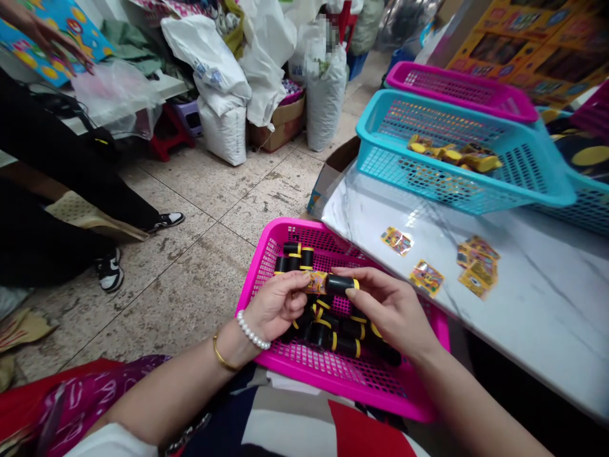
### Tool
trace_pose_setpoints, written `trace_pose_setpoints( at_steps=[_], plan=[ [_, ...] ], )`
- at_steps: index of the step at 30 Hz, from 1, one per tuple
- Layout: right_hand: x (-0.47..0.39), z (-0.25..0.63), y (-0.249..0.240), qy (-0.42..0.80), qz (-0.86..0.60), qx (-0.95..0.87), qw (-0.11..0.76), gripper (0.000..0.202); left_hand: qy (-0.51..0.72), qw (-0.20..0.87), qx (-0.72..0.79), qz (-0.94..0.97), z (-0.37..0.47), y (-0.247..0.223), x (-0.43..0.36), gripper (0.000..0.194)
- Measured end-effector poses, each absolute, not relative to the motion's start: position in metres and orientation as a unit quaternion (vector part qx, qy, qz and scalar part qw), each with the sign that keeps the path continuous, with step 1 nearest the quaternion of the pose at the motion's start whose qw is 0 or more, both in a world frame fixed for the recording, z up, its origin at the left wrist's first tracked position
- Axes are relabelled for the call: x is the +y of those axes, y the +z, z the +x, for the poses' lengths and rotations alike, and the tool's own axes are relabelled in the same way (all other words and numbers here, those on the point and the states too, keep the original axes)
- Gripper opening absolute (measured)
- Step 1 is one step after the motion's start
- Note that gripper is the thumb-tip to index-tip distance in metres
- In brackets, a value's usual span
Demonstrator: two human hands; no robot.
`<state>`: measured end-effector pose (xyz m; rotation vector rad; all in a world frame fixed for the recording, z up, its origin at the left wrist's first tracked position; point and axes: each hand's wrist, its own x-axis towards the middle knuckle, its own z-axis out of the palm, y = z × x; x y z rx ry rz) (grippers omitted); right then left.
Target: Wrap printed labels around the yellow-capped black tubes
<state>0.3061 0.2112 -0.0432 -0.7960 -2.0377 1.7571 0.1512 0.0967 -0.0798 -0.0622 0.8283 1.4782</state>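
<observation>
My left hand (283, 304), with a pearl bracelet at the wrist, pinches the edge of a small printed sticker (316, 282). In my right hand (392, 308) is a black cylinder with a yellow rim (339, 285), lying sideways between thumb and fingers. The sticker's right end meets the cylinder's left end; whether it adheres there I cannot tell. Both hands are above a pink basket (304, 388) on my lap, which holds several similar black cylinders (320, 332). On the table to the right lie a sticker (427, 277), another sticker (398, 241) and a small pile of stickers (478, 265).
A blue basket (428, 190) with yellow parts (451, 154) stands on the white marbled table (537, 285). Behind it are a magenta basket (461, 92) and stacked boxes (518, 47). Another person (71, 146) stands at left. White sacks (223, 120) stand on the floor.
</observation>
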Motion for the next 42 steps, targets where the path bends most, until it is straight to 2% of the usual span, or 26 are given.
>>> trace_pose_setpoints(
  at_steps=[9, 17, 20, 26, 28, 31, 36, 42],
  plan=[
    [0.204, 0.311, -0.035, 0.395, -0.242, -0.873, 0.152, 0.017, 0.658, 0.650, 0.378, -0.043, 0.154, -0.082, 0.097, 0.018],
    [0.206, 0.309, -0.035, 0.383, -0.220, -0.885, 0.147, 0.018, 0.653, 0.655, 0.378, -0.039, 0.155, -0.083, 0.095, 0.022],
    [0.206, 0.307, -0.042, 0.438, -0.226, -0.854, 0.164, 0.015, 0.653, 0.641, 0.403, -0.018, 0.158, -0.084, 0.094, 0.023],
    [0.212, 0.311, -0.055, 0.546, -0.191, -0.788, 0.210, 0.026, 0.674, 0.555, 0.487, 0.022, 0.160, -0.073, 0.089, 0.029],
    [0.216, 0.314, -0.055, 0.526, -0.177, -0.801, 0.223, 0.026, 0.682, 0.534, 0.498, 0.046, 0.157, -0.070, 0.087, 0.034],
    [0.219, 0.316, -0.051, 0.459, -0.142, -0.847, 0.230, 0.026, 0.631, 0.590, 0.487, 0.127, 0.150, -0.068, 0.086, 0.045],
    [0.218, 0.315, -0.046, 0.386, -0.121, -0.886, 0.225, 0.036, 0.553, 0.637, 0.488, 0.222, 0.144, -0.068, 0.092, 0.033],
    [0.221, 0.316, -0.047, 0.336, -0.045, -0.905, 0.257, 0.029, 0.558, 0.642, 0.461, 0.252, 0.151, -0.063, 0.109, 0.031]
  ],
)
